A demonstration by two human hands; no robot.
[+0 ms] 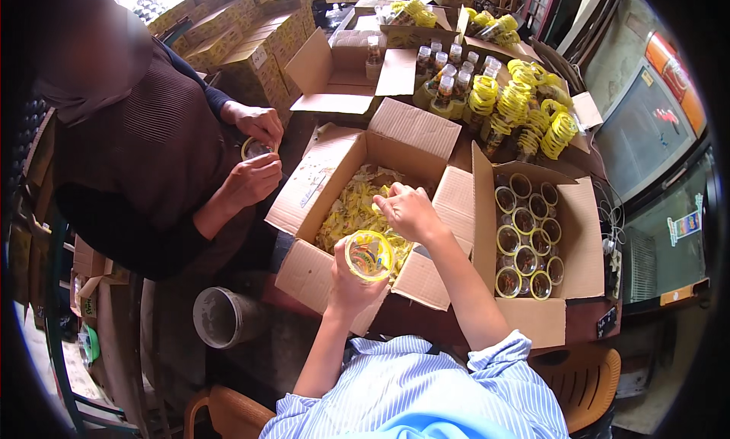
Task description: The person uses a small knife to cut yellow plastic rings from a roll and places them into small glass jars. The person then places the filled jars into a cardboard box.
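My left hand (352, 293) grips a clear plastic cup (369, 256) with a yellow rim and printed sides, its mouth tilted up towards me. Just above and to the right of the cup, my right hand (412, 213) pinches a small piece of yellow film (377, 207) between thumb and fingers. Both hands are over an open cardboard box (408, 125) whose bottom is covered with yellow film scraps (348, 211). To the right, another open carton (579, 239) holds several yellow-rimmed clear cups (524, 260) in rows, mouths up.
Across to the left, a co-worker's hands (254, 176) hold another cup (256, 148). Stacked cups with yellow film (513, 102) lie at the back right. Beyond my box stands a carton (342, 68). A bucket (217, 318) sits lower left, and chairs (587, 382) flank me.
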